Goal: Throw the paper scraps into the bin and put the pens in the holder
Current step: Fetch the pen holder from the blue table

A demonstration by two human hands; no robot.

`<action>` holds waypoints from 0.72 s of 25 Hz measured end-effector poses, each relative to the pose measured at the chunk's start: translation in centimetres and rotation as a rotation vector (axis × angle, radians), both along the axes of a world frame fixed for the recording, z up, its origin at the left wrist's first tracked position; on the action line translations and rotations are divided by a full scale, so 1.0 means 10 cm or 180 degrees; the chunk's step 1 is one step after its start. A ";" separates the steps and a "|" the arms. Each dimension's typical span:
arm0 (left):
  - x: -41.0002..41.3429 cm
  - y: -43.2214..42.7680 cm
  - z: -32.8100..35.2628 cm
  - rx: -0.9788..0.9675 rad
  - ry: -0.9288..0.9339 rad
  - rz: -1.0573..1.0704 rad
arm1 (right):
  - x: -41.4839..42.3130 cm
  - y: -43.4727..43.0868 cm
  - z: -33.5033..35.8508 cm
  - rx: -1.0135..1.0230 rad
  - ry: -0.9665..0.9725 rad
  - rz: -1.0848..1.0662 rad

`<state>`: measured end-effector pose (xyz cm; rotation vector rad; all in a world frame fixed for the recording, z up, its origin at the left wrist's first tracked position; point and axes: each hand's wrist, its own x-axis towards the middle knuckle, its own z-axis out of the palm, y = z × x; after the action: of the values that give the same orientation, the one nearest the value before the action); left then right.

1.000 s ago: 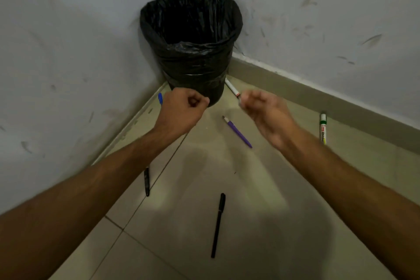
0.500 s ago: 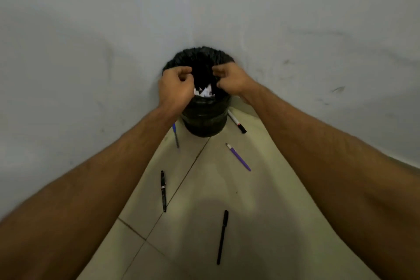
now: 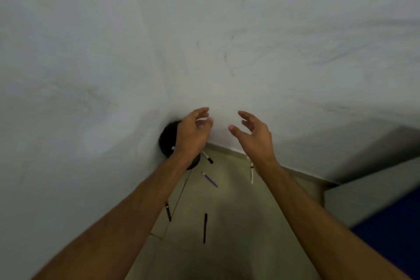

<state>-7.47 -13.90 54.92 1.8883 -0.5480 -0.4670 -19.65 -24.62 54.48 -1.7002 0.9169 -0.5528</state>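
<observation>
The black bin (image 3: pixel 167 137) stands in the wall corner, mostly hidden behind my left hand (image 3: pixel 193 134). Both hands are raised above it with fingers spread and nothing in them; my right hand (image 3: pixel 254 136) is to the right, in front of the wall. Pens lie on the floor: a purple pen (image 3: pixel 210 179), a black pen (image 3: pixel 205 228), another black pen (image 3: pixel 168 211) by my left forearm, a white marker with a black cap (image 3: pixel 207 157) beside the bin, and a white marker (image 3: pixel 251 173) near my right wrist. No paper scraps or pen holder show.
Grey walls (image 3: pixel 204 41) meet in the corner behind the bin. The floor is pale tile (image 3: pixel 231 211) with a skirting along the right wall. A dark blue surface (image 3: pixel 391 241) sits at the lower right behind a grey ledge.
My hands were closed over the bin mouth with white paper between them; now both are open, empty and lifted. The view has tilted upward, showing more wall.
</observation>
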 end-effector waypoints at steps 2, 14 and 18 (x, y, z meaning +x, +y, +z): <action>-0.44 -0.18 0.72 -0.0161 0.0069 -0.0278 | -0.56 -0.02 0.74 0.0030 -0.0006 -0.0294; -3.43 -1.49 2.46 -0.0065 0.0126 -0.2653 | -4.13 -0.40 2.31 -0.0374 -0.0324 -0.2840; -4.38 -1.75 2.40 0.0390 0.0147 -0.3310 | -5.26 -0.56 2.07 -0.0380 0.0062 -0.3812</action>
<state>-51.27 -31.42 78.91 1.5707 -1.4933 -1.2189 -72.30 -30.23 75.17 -1.0899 1.9200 -1.3723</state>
